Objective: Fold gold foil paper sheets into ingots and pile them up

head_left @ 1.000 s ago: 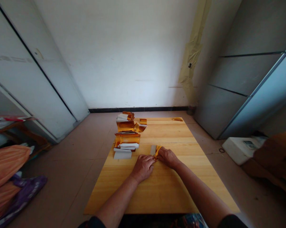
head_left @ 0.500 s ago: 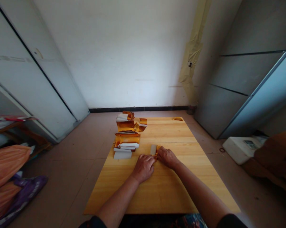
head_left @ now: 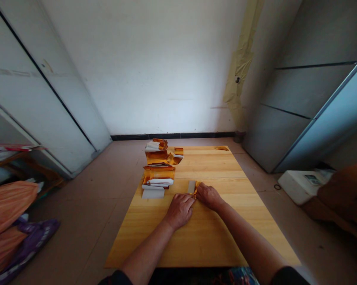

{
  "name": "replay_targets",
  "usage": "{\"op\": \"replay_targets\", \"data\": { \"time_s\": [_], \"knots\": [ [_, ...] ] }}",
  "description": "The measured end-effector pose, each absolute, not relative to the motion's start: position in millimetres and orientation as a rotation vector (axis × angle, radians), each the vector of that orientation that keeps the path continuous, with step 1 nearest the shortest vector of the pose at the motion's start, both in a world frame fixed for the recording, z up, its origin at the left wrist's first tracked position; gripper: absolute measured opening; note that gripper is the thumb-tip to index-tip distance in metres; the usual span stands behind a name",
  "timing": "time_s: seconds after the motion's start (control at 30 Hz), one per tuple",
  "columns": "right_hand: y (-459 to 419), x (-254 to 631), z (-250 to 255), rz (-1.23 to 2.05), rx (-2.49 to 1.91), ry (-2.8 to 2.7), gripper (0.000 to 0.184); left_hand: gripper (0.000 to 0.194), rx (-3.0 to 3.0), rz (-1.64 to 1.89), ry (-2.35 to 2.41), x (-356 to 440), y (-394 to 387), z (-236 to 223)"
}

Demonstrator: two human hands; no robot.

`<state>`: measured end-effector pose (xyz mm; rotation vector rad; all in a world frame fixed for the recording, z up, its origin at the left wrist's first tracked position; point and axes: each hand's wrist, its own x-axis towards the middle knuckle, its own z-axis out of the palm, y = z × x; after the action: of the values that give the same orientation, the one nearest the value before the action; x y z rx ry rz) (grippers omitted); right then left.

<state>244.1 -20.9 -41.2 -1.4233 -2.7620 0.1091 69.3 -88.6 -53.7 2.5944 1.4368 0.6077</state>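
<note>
Low on the wooden table, both hands meet over a small piece of amber film (head_left: pixel 197 184) with a pale grey-white strip (head_left: pixel 191 187) at its left. My right hand (head_left: pixel 208 195) has its fingers curled closed on the film from the right. From the left, my left hand (head_left: pixel 180 209) brings its closed fingertips to the film's near edge. Fingers hide most of the film, so its full shape cannot be seen. Left of the hands lies a stack of amber film sheets (head_left: pixel 159 172) with folded white paper (head_left: pixel 159 182) and a flat white sheet (head_left: pixel 153 194).
Further back on the wooden table (head_left: pixel 214 237) are more curled amber film pieces (head_left: pixel 157 158) and a rolled bundle (head_left: pixel 156 145). A small amber scrap (head_left: pixel 222 148) lies at the far right corner. A white box (head_left: pixel 298 186) stands on the right, orange bags (head_left: pixel 10 206) on the left.
My left fingertips have shifted slightly right and forward along the film's near edge. My right hand stays almost still, and the stacks lie as before.
</note>
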Motion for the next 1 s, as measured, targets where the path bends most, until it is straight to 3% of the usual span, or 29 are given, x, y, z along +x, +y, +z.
{"op": "replay_targets", "data": {
  "time_s": [0.63, 1.0],
  "knots": [
    [-24, 243, -40, 0.197, -1.529, -2.644, 0.015, 0.031, 2.652, 0.570, 1.464, 72, -90, -50],
    [-19, 251, -46, 0.475, -1.406, -2.429, 0.004, 0.028, 2.704, 0.380, 1.527, 75, -92, -43]
  ]
}}
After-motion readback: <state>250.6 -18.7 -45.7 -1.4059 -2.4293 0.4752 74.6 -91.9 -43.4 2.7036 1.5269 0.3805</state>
